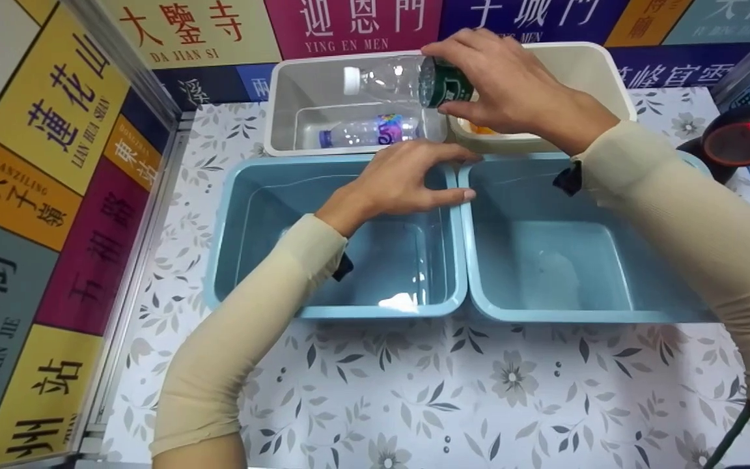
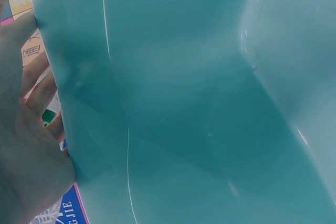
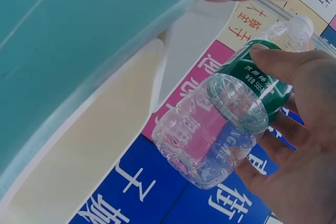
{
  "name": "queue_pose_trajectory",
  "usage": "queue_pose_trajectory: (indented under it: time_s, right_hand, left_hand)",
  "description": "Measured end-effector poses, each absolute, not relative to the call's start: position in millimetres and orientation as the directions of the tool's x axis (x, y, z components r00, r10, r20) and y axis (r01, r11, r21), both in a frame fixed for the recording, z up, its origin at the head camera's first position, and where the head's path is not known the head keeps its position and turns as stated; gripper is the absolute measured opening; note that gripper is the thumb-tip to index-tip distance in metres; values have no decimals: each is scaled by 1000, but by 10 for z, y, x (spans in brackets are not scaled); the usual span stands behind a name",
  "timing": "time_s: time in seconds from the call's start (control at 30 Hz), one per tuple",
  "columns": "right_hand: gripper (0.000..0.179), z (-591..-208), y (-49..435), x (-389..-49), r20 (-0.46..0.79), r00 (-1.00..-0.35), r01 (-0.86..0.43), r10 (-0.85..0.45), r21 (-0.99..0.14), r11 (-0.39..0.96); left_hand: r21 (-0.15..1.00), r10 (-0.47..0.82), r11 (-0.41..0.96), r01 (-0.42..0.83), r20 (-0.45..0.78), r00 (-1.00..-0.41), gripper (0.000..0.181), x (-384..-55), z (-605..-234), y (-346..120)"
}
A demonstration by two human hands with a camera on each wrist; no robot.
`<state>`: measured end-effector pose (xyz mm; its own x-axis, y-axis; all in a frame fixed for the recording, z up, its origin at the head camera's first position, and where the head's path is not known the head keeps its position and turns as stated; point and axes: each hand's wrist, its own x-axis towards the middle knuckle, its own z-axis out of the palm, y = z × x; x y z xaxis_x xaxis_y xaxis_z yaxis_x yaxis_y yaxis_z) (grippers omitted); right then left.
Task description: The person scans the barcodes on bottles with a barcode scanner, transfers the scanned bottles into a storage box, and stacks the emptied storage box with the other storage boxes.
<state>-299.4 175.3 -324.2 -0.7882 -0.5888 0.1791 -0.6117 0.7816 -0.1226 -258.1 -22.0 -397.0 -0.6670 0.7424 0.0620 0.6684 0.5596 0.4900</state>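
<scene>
My right hand (image 1: 512, 85) grips a clear plastic bottle (image 3: 202, 129) with a green label and white cap, held sideways over the back bins. In the right wrist view, the thumb lies on the label and the fingers wrap behind. My left hand (image 1: 394, 182) reaches over the left blue bin (image 1: 342, 311), thumb and fingers extended at its back right corner, by the right blue bin (image 1: 583, 316). Below the held bottle, a small bottle (image 1: 372, 132) with a purple label and blue cap lies in the white bin (image 1: 272, 107).
A cream bin (image 1: 612, 78) stands beside the white one, an orange item (image 1: 482, 129) partly showing inside. A round black device (image 1: 743, 140) with red lights is at the right. Printed panels (image 1: 69, 117) wall the left and back of the floral-patterned table (image 1: 414, 391).
</scene>
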Motion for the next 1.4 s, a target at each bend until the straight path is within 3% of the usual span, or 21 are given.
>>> queue_pose_trajectory:
  time_s: [0.77,1.4]
  right_hand:
    - [70,-3305,1376,-3180,85,-755,-649,-650,-239,722]
    - [70,-3342,1161,-3237,60,-741,-662,-669,-236,712]
  left_hand:
    - [468,743,575,671,46,-668,62,-2586,-3951,-228]
    - [473,744,573,669,41,-667,63,-2585,-3963,-241]
